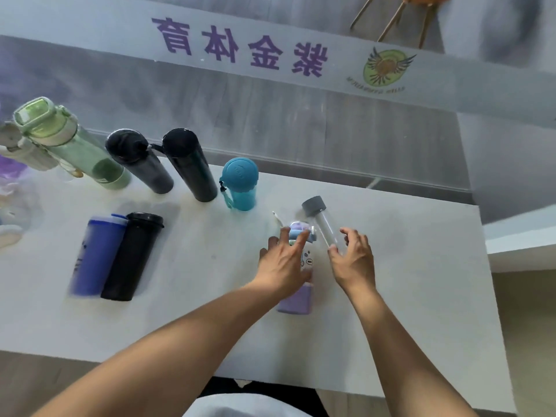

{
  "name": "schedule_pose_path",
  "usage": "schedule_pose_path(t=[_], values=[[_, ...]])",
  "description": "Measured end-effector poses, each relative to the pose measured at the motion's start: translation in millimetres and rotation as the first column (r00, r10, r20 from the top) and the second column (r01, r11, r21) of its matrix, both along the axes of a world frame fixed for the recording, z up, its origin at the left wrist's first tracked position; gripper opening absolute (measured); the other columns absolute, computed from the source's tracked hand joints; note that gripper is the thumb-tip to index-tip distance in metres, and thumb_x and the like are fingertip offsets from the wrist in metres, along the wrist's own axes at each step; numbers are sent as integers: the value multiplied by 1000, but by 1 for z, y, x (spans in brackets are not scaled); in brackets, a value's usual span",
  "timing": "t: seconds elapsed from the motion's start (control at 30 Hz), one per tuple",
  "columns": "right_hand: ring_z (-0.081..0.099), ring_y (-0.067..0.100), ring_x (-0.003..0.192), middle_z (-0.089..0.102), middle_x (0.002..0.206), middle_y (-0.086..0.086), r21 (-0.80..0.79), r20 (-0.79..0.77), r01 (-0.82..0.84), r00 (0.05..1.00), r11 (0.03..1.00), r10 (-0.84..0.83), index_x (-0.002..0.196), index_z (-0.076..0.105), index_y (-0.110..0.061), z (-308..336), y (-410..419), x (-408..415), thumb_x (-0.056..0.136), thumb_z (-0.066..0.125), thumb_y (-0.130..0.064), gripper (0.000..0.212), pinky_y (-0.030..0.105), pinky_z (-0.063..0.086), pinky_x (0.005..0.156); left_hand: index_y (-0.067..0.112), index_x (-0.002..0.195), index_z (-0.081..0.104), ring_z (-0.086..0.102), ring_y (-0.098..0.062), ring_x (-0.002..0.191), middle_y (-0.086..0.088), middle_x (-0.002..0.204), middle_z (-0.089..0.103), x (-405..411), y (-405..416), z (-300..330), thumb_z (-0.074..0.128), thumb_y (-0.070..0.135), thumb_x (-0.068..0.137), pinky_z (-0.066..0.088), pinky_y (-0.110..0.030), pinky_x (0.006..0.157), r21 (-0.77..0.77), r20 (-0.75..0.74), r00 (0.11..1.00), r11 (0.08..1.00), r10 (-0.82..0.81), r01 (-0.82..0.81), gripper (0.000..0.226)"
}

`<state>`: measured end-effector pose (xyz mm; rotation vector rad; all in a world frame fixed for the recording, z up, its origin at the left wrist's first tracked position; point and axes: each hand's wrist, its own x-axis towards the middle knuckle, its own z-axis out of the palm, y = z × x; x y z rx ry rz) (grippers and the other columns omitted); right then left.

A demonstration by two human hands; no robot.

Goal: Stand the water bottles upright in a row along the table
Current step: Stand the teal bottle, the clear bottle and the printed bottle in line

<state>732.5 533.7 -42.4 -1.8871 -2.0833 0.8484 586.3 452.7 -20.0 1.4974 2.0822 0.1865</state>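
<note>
Several bottles stand upright in a row at the table's back: a green one (75, 149), a black one (141, 167), a dark teal one (191, 170) and a short blue one (240, 185). A blue bottle (96, 254) and a black bottle (132, 257) lie side by side in front. A purple bottle (296, 299) lies near the middle; my left hand (284, 263) hovers over its upper part with fingers spread. My right hand (353, 260) grips the lower end of a clear bottle with a grey cap (326, 227), which is tilted with its cap up and to the left.
A pale ribbed bottle (21, 152) and blurred purple items (12, 176) sit at the far left edge. The white table (406, 296) ends on the right near a lower ledge (520, 245). Behind it runs a glass panel with purple lettering (240, 46).
</note>
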Motion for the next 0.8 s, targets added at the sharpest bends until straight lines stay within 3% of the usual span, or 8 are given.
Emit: schedule_pose_path(t=[0.2, 0.47, 0.7, 0.8], values=[[57, 31, 116, 56, 130, 11, -90, 91, -106, 989, 990, 114, 134, 53, -18, -10, 33, 2, 89, 61, -30, 48, 38, 45, 100, 58, 142, 7, 53, -39, 94, -7, 157, -11, 25, 6, -24, 78, 33, 67, 51, -43, 87, -114, 137, 975, 980, 176, -161, 107], [51, 33, 124, 54, 136, 12, -199, 185, -201, 954, 959, 238, 142, 41, -18, -23, 58, -11, 85, 64, -54, 71, 42, 42, 102, 65, 140, 7, 49, -34, 94, -6, 159, -6, 11, -33, -18, 73, 25, 63, 52, -44, 81, -100, 74, 983, 982, 166, -158, 110], [49, 34, 127, 52, 136, 14, -252, 190, -205, 948, 946, 256, 141, 45, -14, -28, 53, -31, 85, 64, -53, 71, 40, 39, 105, 67, 141, 1, 48, -32, 101, -1, 160, -10, -24, -94, -16, 68, 25, 65, 51, -42, 80, -122, -27, 988, 981, 151, -153, 109], [51, 36, 122, 52, 129, 16, -268, 118, -175, 970, 947, 212, 137, 50, -12, -24, 51, -43, 82, 68, -50, 70, 39, 41, 104, 67, 141, -1, 48, -32, 107, -4, 161, -8, -38, -112, -18, 66, 28, 67, 51, -42, 83, -130, -57, 988, 980, 146, -153, 108]])
